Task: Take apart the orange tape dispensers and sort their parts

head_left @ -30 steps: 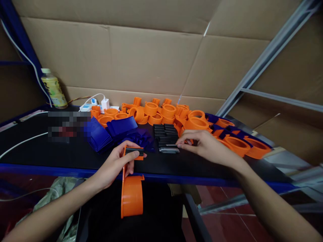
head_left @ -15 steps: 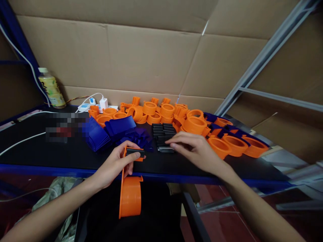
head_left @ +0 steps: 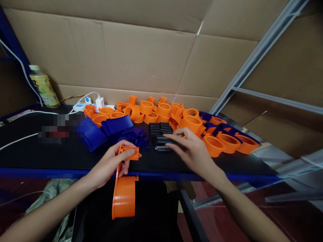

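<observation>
My left hand (head_left: 114, 163) is closed around the upper part of an orange plastic ring holder (head_left: 124, 198), its thumb pressed on the flat orange tab. The holder's wide ring hangs below the hand, in front of the table edge. My right hand (head_left: 193, 149) pinches the right end of a black tube-like piece (head_left: 160, 139) between thumb and fingers, at the front of the pile. Behind it lie more black pieces (head_left: 154, 128) in two rows. Blue flat sheets (head_left: 117, 124) are stacked left of them.
Many orange ring holders (head_left: 146, 107) stand along the back, with more holders and blue sheets at right (head_left: 228, 143). A power strip with a white charger (head_left: 100, 103), cables and a drink bottle (head_left: 45, 88) are at left. A cardboard wall (head_left: 121, 57) closes the back.
The black strip seen under my left thumb no longer shows; the tab there looks plain orange. My right fingers have closed on a black piece. The whole view has shifted slightly.
</observation>
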Tool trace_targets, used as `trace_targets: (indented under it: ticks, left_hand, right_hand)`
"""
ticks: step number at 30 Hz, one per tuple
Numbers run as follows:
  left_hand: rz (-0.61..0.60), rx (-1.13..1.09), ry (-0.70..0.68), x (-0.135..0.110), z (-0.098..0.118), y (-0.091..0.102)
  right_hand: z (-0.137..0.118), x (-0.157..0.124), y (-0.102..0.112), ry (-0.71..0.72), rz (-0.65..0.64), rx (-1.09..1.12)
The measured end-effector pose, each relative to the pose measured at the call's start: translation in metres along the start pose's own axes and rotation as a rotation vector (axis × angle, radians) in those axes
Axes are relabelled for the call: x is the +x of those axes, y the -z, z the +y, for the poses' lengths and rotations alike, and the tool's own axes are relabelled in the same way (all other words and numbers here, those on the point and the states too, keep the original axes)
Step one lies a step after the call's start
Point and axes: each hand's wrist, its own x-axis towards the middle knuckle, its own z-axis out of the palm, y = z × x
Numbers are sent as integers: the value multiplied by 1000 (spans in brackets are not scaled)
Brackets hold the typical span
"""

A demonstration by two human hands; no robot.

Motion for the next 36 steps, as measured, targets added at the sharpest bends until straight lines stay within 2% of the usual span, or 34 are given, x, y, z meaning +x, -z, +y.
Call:
trace_targets:
  ticks: [3,6,12,15,17,19,20,22,25,27,28,30,31,33,34,36]
  left_hand:
    - [33,-36,-22,1,0,-2]
    - [54,-53,-26,1,-3,-2]
    - [45,-59,-3,1,-6,0]
    - [48,-103,3,1,-2,-1]
    - [65,-149,-9,0,0,-2]
    - [97,-221,-52,-1,-1,-6]
    - [114,-263,-87,-1,-2,-8]
    - [123,-335,-148,-3,-7,-15]
    - [96,-371,-203,-6,-15,-24]
    - [79,-351,-262,-7,-19,-25]
    - [73,-341,-321,-6,-20,-23]
    - [67,-300,-473,-3,-20,-16]
    - [58,-240,-516,-1,-19,-11]
    - [66,-76,-542,4,-19,-1]
    - [59,-19,-517,6,-19,2]
    - [38,63,-449,8,-20,7]
  right_hand:
    - [37,-7,10,-117,-26,-101]
    - [58,-11,5,-168,-64,-155]
    - [62,-12,-9,-217,-120,-170]
    - [58,-11,-7,-238,-67,-136]
    - [47,-12,-1,-247,18,-87]
    - [24,-13,5,-230,15,32]
    - [8,-14,8,-200,-41,116]
    - [-29,-17,10,-116,-231,276]
    - [-80,-19,10,-42,-475,358]
    - [-94,-17,13,-42,-522,360]
    - [-93,-14,19,-41,-487,350]
    - [-71,-5,39,-62,-309,250]
    - [-51,1,53,-82,-190,154]
    - [4,16,86,-182,8,-129]
    - [37,25,103,-230,57,-273]
    - [106,43,128,-388,-13,-449]
